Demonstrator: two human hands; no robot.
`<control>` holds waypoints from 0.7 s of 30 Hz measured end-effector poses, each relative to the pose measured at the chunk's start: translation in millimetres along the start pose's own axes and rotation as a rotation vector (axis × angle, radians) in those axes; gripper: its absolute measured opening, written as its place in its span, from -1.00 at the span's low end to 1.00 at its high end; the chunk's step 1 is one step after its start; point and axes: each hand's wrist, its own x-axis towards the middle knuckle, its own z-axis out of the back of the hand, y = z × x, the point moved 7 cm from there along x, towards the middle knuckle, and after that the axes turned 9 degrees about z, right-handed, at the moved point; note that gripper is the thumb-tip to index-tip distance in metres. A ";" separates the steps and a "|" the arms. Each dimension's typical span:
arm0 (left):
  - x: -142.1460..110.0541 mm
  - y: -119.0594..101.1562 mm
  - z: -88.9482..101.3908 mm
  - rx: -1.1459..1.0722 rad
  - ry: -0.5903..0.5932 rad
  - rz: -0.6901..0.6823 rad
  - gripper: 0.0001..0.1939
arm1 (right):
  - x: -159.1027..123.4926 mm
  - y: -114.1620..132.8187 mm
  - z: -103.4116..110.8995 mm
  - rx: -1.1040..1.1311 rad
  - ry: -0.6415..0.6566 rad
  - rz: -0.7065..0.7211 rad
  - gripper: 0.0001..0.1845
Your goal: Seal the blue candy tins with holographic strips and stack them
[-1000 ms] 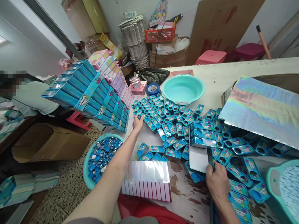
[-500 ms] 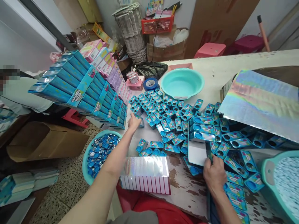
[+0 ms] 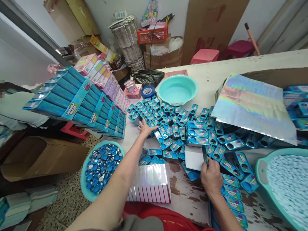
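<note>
**Left hand among the blue tins, right hand on a half-filled carton**

Worn white tabletop (image 3: pixel 192 195), paint flaked to brown in patches, carries a spread of small blue tins (image 3: pixel 168 120) across the centre of the frame. They lie flat, mostly with lids up, packed in rough rows at the upper left of the spread and looser toward the right. The left hand (image 3: pixel 145 128) reaches to the near left edge of that spread, fingers splayed wide and resting on or just over the tins; it grips nothing that can be seen. The nearest tins lie directly under and just beyond its fingertips, their long axes running diagonally, toward the upper right of the frame.

The right hand (image 3: pixel 211 178), lower right of centre, is closed on the edge of an open carton (image 3: pixel 196 150) whose white flap faces the camera; tins already lie stacked in it with long sides crosswise. The carton sits well to the right of the left hand, with loose tins between.

Further out: a holographic display box (image 3: pixel 150 184) at the bottom centre, a teal basin of round lids (image 3: pixel 102 165) at lower left, an empty teal bowl (image 3: pixel 177 89) above the spread, stacked blue cartons (image 3: pixel 79 102) at left, and a holographic sheet (image 3: pixel 252 107) at right.
</note>
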 end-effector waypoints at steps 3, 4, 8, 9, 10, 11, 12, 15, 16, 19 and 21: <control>9.0 -0.8 7.4 0.063 0.045 -0.083 0.28 | 0.2 -0.5 -0.5 0.007 -0.009 0.009 -0.66; 10.9 -0.6 9.8 0.096 0.063 -0.106 0.27 | 0.1 -0.8 -0.5 0.009 -0.018 0.011 -0.66; 9.4 4.2 15.3 0.232 0.096 -0.171 0.10 | -0.4 -1.3 -0.9 0.016 -0.042 0.019 -0.67; 7.6 7.2 15.9 0.250 0.077 -0.159 0.06 | -0.5 -1.2 -1.2 0.017 -0.042 0.020 -0.67; 5.8 10.8 16.6 0.256 0.042 -0.129 0.03 | -0.5 -1.2 -1.3 0.018 -0.039 0.020 -0.66; 3.9 14.9 17.5 0.249 -0.005 -0.081 0.01 | -0.5 -1.3 -1.3 0.016 -0.036 0.016 -0.66; 1.8 19.0 17.9 0.233 -0.050 -0.026 0.02 | -0.4 -1.4 -1.2 0.013 -0.031 0.011 -0.66; -3.2 27.9 17.8 0.171 -0.149 0.121 0.07 | 0.4 -0.8 -0.6 0.007 -0.011 0.000 -0.66; -3.8 29.3 18.0 0.159 -0.165 0.145 0.05 | 0.9 -0.4 -0.4 0.007 -0.004 -0.003 -0.66; -3.0 27.7 19.0 0.193 -0.159 0.073 -0.13 | 2.5 1.2 0.9 0.015 0.007 -0.015 -0.65; -4.3 24.5 18.2 0.257 -0.119 -0.068 -0.17 | 3.0 1.7 2.0 0.014 0.010 -0.027 -0.65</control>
